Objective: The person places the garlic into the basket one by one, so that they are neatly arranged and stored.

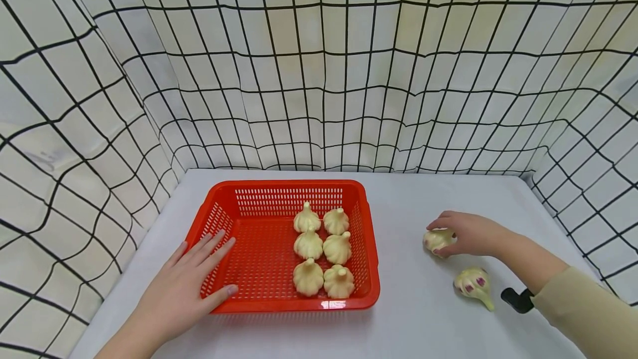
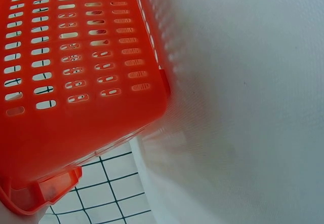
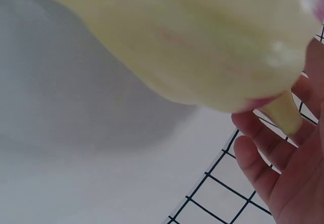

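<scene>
My left hand (image 1: 186, 281) rests over the left rim of a red plastic basket (image 1: 294, 306), fingers straight and spread. The basket's perforated wall (image 2: 101, 100) fills much of the left wrist view. At right, my right hand (image 1: 473, 234) holds a garlic bulb (image 1: 435, 241) with purple marks between thumb and fingers, low over the table. Its pale stem (image 3: 286, 115) pokes out among the fingers in the right wrist view. A second purple-marked garlic bulb (image 1: 472, 284) lies just in front of that hand; it looms large in the right wrist view.
Several cream garlic bulbs (image 1: 308, 244) stand in two columns in the basket's right half, stems up. A black object (image 1: 517, 299) shows beside the right sleeve. White walls with black netting (image 1: 324, 71) enclose the white table (image 1: 404, 314) at the back and sides.
</scene>
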Demonstrator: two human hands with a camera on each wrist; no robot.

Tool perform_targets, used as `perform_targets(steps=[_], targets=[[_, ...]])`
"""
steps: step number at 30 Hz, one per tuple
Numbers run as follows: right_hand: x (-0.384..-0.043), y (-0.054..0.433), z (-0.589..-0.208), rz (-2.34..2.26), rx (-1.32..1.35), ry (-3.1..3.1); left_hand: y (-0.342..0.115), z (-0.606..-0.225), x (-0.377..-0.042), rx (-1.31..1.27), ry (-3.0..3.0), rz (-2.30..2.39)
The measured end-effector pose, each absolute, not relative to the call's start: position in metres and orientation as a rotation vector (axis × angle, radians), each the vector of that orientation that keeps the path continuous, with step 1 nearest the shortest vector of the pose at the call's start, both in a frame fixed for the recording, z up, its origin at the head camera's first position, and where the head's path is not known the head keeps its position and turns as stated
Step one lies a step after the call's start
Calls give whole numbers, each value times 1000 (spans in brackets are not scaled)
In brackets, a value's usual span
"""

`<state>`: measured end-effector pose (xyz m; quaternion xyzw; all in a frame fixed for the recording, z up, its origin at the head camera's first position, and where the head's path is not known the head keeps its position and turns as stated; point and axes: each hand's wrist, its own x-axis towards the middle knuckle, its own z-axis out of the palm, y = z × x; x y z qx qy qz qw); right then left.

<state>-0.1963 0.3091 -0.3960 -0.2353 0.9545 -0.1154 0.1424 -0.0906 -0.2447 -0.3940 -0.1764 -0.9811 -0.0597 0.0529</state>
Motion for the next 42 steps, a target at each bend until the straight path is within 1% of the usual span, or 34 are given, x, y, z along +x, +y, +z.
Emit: perform_targets(steps=[7, 20, 32, 42], targets=[[-194, 321, -397, -484, -600, 2763, -245, -394, -91, -536, -2987, -193], [-193, 347, -397, -593, -568, 2835, -245, -393, -90, -550, -2964, -192], [-194, 353, -400, -664, -553, 2840, -245, -392, -91, -549, -2961, -205], [-194, 348, -402, -692, -505, 2835, -244, -392, -90, -531, -2989, -213]])
